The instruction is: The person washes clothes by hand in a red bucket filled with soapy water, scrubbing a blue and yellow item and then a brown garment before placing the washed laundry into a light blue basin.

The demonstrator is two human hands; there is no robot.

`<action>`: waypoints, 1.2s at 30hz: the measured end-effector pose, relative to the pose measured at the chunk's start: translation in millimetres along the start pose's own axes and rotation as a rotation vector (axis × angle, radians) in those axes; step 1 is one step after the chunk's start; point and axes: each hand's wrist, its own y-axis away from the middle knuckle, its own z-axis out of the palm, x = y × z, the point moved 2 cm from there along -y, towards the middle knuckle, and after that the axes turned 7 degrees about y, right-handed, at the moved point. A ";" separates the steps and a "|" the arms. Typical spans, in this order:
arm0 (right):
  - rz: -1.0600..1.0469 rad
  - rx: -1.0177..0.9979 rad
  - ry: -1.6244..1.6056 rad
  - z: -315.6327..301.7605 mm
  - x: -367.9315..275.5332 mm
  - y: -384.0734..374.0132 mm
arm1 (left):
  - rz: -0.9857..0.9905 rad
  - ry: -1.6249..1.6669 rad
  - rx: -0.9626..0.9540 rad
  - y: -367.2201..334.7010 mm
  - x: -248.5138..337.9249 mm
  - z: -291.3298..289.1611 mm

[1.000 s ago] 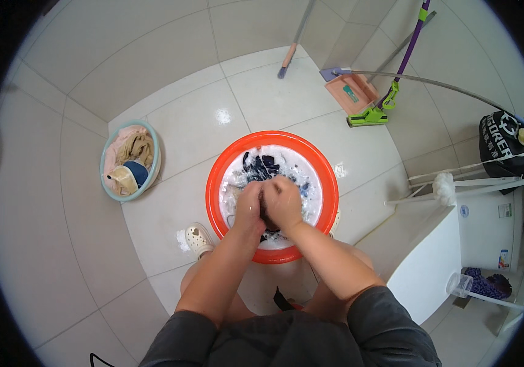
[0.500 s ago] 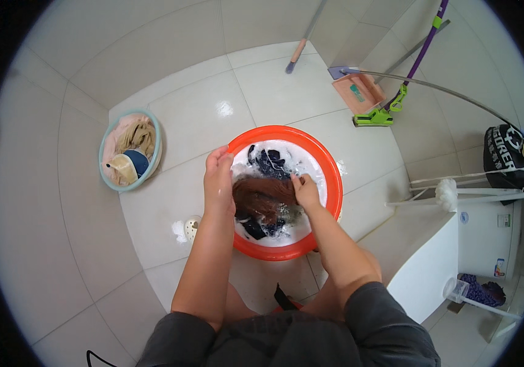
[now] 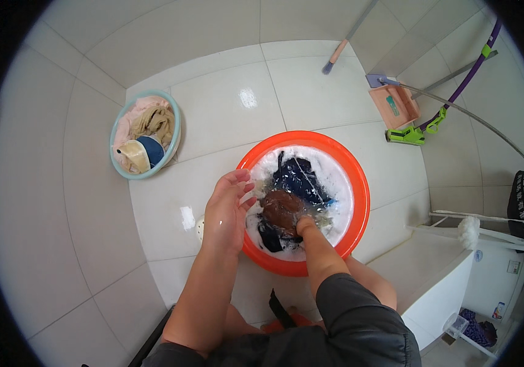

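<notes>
An orange-red basin [image 3: 360, 183] of foamy water stands on the floor before me. A brown cloth [image 3: 280, 211] lies bunched in the suds, bulging up wet. Dark navy clothing [image 3: 298, 177] with a pale cord floats beyond it, and more dark fabric [image 3: 269, 237] shows on the near side. My right hand [image 3: 305, 225] reaches into the basin and presses against the brown cloth; its fingers are hidden by cloth and water. Over the basin's left rim my left hand [image 3: 228, 202] is raised, wet and holding nothing, its fingers apart.
A pale blue basin [image 3: 176, 131] of pink, beige and blue clothes sits at the left wall. At the far right are a pink dustpan [image 3: 393, 105], a brush [image 3: 334, 58] and a green-and-purple mop [image 3: 405, 136]. A white panel [image 3: 436, 300] stands at my right.
My right hand has moved down into the basin, and the brown cloth has gone from spread to bunched. The navy clothing shows more fully. The whole view has shifted.
</notes>
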 end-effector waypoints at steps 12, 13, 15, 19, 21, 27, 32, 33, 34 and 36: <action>-0.113 0.005 -1.418 -224.5 -2.6 122.2 | -0.075 -0.046 0.015 -6.9 -29.6 -15.9; -0.090 0.005 -1.552 -253.6 -9.5 155.1 | -0.110 -0.033 0.045 -8.0 -34.7 -13.8; -0.116 0.036 -1.745 -297.9 -20.9 206.9 | -0.206 -0.129 0.045 3.0 -42.0 7.1; -0.331 0.203 -1.884 -322.5 -46.6 273.9 | -0.462 -0.002 0.006 15.9 -63.1 24.5; -0.467 0.283 -1.896 -320.2 -58.6 290.0 | -0.643 0.197 -0.085 16.5 -74.6 27.7; -0.529 0.831 -1.147 -266.4 -84.4 286.1 | -0.593 0.212 -0.218 -14.3 -110.2 12.1; -0.201 1.048 -0.687 -257.8 -76.7 242.1 | -0.318 0.415 -0.083 -8.6 -104.5 26.0; -0.111 1.028 -0.720 -257.1 -62.3 223.7 | -0.275 0.338 -0.056 -7.3 -110.1 29.1; -0.079 1.013 -0.764 -258.3 -42.9 203.3 | -0.318 0.296 -0.013 10.9 -100.1 47.6; -0.094 0.871 -0.929 -263.2 -44.2 195.6 | -0.341 0.281 0.012 1.1 -108.5 40.3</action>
